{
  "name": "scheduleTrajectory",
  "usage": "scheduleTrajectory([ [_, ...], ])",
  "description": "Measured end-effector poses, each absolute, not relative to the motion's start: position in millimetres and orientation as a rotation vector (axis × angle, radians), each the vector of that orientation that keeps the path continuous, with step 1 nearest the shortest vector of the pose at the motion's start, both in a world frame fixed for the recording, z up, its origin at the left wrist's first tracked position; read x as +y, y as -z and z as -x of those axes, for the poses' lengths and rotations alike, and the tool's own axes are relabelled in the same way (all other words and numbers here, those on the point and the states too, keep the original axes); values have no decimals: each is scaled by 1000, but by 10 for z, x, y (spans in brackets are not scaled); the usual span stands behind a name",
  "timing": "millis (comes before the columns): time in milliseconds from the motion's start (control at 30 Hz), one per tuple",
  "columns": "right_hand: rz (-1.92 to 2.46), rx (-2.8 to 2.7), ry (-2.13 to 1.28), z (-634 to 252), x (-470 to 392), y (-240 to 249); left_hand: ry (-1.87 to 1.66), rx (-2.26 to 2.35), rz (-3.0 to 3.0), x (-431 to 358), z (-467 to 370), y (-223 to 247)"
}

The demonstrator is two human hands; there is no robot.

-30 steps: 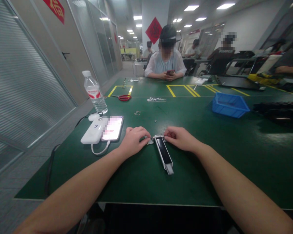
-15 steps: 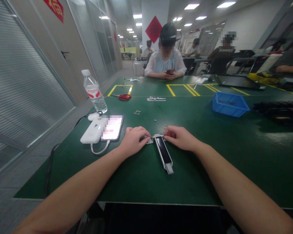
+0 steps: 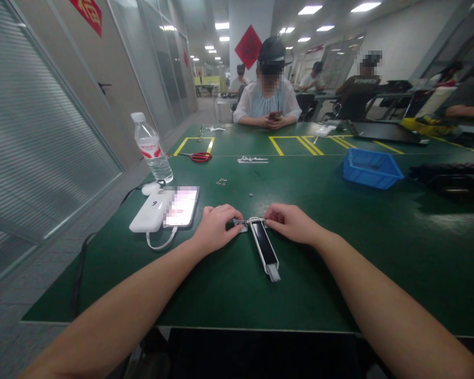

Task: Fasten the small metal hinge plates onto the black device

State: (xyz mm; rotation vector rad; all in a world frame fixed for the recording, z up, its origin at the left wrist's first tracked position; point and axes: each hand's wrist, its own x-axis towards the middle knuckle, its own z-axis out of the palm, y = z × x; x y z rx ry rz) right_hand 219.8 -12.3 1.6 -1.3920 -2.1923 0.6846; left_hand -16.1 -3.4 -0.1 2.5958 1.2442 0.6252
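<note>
While the slim, white-framed device with a black panel (image 3: pixel 264 243) lies on the green table (image 3: pixel 205 295) between the hands, its far end stays at the fingertips. The left hand (image 3: pixel 220 225) pinches a small metal plate (image 3: pixel 243 228); whether the right hand's (image 3: pixel 287 222) curled fingers grip anything cannot be told. Only the plate's tilt appears slightly altered over the last second, suggesting fine adjustment. Beyond lie a small nut (image 3: pixel 251 195), loose washers (image 3: pixel 221 182) and red-handled scissors (image 3: pixel 201 157).
</note>
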Motion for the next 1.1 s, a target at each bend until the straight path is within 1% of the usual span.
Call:
scheduleTrajectory([
  [533,1390,-2201,-674,-2194,-135,-36,-641,1246,-2572,-36,153,2],
  [1100,1396,-2202,-677,-2191,-132,-43,-582,1290,-2569,-35,128,-21],
])
